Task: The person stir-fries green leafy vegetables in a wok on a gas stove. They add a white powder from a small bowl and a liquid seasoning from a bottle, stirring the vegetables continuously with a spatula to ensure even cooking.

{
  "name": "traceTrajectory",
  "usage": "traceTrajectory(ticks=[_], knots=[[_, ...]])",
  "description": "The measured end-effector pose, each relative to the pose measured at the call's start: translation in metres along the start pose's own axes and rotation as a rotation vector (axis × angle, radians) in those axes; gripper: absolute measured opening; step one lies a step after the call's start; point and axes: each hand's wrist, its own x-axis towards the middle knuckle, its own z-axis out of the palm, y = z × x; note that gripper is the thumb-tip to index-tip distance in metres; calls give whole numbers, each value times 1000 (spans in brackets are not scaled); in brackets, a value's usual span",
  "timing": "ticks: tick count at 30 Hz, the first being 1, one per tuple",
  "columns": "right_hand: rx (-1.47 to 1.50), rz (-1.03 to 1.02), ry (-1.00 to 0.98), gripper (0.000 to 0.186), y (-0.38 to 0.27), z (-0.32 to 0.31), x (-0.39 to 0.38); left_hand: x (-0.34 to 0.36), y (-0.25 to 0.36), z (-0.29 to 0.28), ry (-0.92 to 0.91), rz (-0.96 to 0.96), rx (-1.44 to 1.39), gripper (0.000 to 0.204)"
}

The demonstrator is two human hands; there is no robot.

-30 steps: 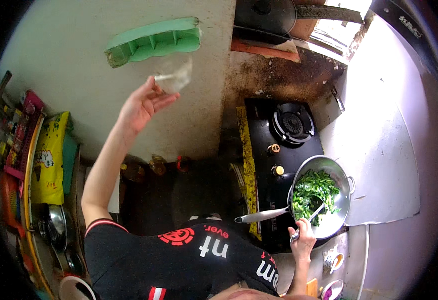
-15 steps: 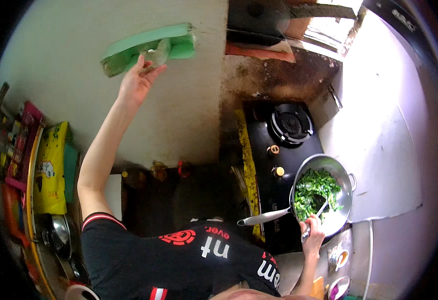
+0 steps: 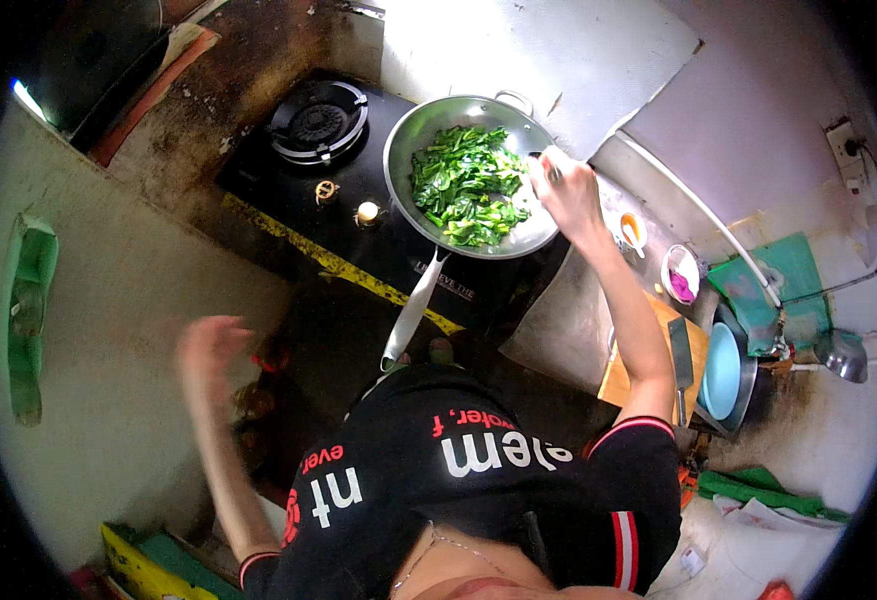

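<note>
My right hand (image 3: 566, 195) is closed around the handle of a long-handled metal cooking utensil (image 3: 556, 174), at the right rim of a steel wok (image 3: 544, 225). The utensil's head is out of sight. Chopped leafy greens (image 3: 469, 185) lie in the wok, wilted and glossy. The wok's long handle (image 3: 414, 315) points toward me, apart from both hands. My left hand (image 3: 214, 350) hangs in the air at the left, before the pale wall, its fingers smeared by motion. A green wall shelf (image 3: 31, 340) holding a clear container (image 3: 29, 305) is farther left.
A bare gas burner (image 3: 319, 120) sits left of the wok on the black stove (image 3: 289, 200). On the right counter are a small bowl with a spoon (image 3: 633, 232), a bowl of something purple (image 3: 681, 273), a cutting board (image 3: 639, 365), a cleaver (image 3: 681, 365) and a blue basin (image 3: 723, 370).
My left hand has come away from the green wall shelf and the clear container, dropping lower. The view has turned right. My right hand still grips the utensil at the wok.
</note>
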Motion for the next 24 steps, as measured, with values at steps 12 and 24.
traceTrajectory(ticks=[12, 24], knots=[[1009, 400, -35, 13, 34, 93, 58, -18, -57, 218, -567, -470, -172, 37], [597, 16, -266, 13, -9, -22, -53, -15, -51, 219, -557, -499, -193, 30]])
